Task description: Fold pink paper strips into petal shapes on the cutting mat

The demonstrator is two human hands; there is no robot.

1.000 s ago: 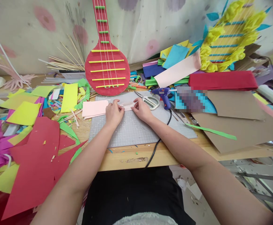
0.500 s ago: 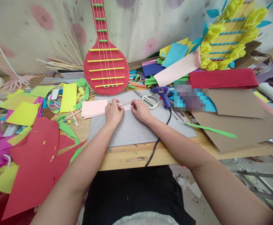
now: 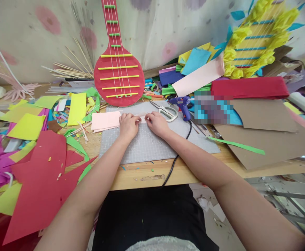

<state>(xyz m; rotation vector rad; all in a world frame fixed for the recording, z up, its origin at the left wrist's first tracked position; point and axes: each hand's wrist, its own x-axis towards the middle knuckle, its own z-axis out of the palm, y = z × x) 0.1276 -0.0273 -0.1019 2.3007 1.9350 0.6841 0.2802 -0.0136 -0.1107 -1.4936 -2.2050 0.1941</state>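
My left hand [image 3: 129,126] and my right hand [image 3: 156,122] are close together over a grey cutting mat [image 3: 152,146], fingers curled. Between them runs a pale pink paper strip [image 3: 143,119], pinched at its left end by one hand and at its right end by the other. Just left of my left hand lies a folded stack of pale pink paper [image 3: 105,121]. Scissors with pale handles [image 3: 171,114] rest beyond my right hand, and a blue glue gun [image 3: 183,106] lies to their right, its black cord crossing the mat.
A red paper lute [image 3: 119,80] with yellow bars leans at the back. Red paper scraps [image 3: 45,174] and yellow sheets [image 3: 28,126] cover the left side. On the right are brown cardboard sheets [image 3: 264,143], a green strip [image 3: 237,145] and a red paper roll [image 3: 250,88].
My left hand has shifted slightly, its raised fingers lowering onto the strip. My right fingers have moved slightly left. Other things stay where they were.
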